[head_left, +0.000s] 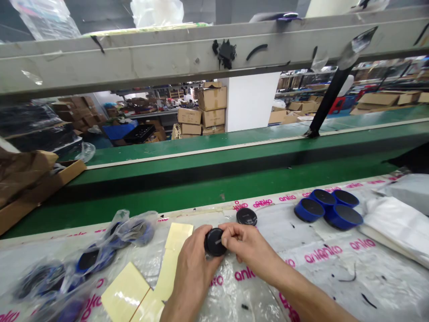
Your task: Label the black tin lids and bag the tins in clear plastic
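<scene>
My left hand (194, 264) is wrapped round a black round disc-shaped part (213, 243), its flat face turned toward me. My right hand (244, 241) is pinched at the right side of that face. A small pale strip shows on the face by the right fingertips; whether they grip it I cannot tell. Just behind the hands lies another black round part (247, 216). Left of my left hand, yellow paper sheets (126, 290) lie on the plastic-covered bench.
Several blue round pieces with black tops (343, 216) stand at the right, near white bags (398, 223). More blue pieces in clear plastic bags (97, 257) lie at the left. Behind runs a green conveyor (201, 197), under a grey beam (161, 53). A cardboard box (43, 192) sits far left.
</scene>
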Available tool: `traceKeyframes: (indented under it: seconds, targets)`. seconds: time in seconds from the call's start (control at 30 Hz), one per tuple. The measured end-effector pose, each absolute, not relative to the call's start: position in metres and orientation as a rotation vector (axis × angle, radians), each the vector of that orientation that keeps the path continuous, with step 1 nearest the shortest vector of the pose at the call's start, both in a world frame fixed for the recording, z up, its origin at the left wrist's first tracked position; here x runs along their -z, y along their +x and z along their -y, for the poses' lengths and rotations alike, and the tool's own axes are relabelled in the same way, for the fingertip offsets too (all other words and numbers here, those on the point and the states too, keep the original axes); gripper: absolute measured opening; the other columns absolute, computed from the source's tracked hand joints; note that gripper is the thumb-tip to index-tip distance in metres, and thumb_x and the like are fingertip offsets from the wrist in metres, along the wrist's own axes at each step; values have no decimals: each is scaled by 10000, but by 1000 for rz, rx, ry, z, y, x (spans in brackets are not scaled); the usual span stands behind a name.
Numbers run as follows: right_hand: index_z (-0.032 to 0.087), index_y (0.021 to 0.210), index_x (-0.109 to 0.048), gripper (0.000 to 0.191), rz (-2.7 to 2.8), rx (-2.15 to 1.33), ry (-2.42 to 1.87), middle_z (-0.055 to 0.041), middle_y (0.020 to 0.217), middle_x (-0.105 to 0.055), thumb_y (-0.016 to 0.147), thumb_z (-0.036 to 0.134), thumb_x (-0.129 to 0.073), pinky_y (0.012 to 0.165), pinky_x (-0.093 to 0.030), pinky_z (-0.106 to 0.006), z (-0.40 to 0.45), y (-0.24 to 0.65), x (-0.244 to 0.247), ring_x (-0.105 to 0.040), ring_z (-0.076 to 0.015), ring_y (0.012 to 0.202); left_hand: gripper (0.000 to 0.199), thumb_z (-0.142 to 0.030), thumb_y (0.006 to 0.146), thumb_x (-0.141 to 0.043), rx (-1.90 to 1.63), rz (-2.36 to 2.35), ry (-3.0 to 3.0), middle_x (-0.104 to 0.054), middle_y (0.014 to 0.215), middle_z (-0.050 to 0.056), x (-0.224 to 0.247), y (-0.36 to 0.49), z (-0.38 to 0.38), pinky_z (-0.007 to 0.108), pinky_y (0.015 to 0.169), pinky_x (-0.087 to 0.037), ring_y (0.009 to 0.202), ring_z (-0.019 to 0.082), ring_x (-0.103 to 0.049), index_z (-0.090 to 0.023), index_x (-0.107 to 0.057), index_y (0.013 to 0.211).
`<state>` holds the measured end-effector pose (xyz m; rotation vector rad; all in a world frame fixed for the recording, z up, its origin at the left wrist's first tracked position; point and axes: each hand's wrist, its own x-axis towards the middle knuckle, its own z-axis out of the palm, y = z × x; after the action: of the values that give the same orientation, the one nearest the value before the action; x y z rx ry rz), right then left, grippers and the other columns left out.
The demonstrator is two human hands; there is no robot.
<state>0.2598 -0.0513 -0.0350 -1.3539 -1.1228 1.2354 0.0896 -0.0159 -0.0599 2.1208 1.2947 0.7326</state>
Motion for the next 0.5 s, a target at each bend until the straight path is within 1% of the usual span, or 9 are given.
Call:
traceKeyframes:
  seconds: [0.17,0.27,0.33,0.43,0.5]
  targets:
    - [177,659,-590,137,1129,-1250,-1297,-49,938,-673,723,297,-585,497,-313,-234,50,261,34,-447,-104,565,482,-257,815,-732,-716,-1296,2146,-662,1211,28,57,89,16,390,933,-491,1091,251,-636,-281,-528,1251]
    - [178,642,-575,132,1149,-1226,-1275,-33,907,-679,738,268,-569,520,-334,-233,48,261,37,-445,-101,570,473,-293,824,-733,-691,-1311,2154,-663,1207,19,56,88,16,389,930,-490,1087,251,-637,-295,-526,1249]
    - [178,645,-587,131,1163,-1206,-1260,-30,905,-676,751,253,-567,562,-365,-234,47,261,39,-492,-117,626,482,-297,824,-735,-676,-1319,2153,-659,1219,19,56,88,16,394,942,-486,1102,253,-632,-296,-523,1257]
    - [181,653,-614,129,1182,-1163,-1221,-25,847,-654,764,232,-573,680,-419,-247,46,261,43,-571,-162,769,488,-290,821,-737,-675,-1323,2147,-654,1237,23,56,89,15,399,958,-482,1123,253,-626,-292,-525,1260]
    - [182,659,-629,125,1194,-1136,-1210,-22,805,-637,765,222,-577,750,-433,-264,46,261,44,-595,-188,842,489,-286,815,-739,-684,-1322,2146,-654,1242,25,56,89,15,400,960,-483,1130,254,-624,-288,-531,1258]
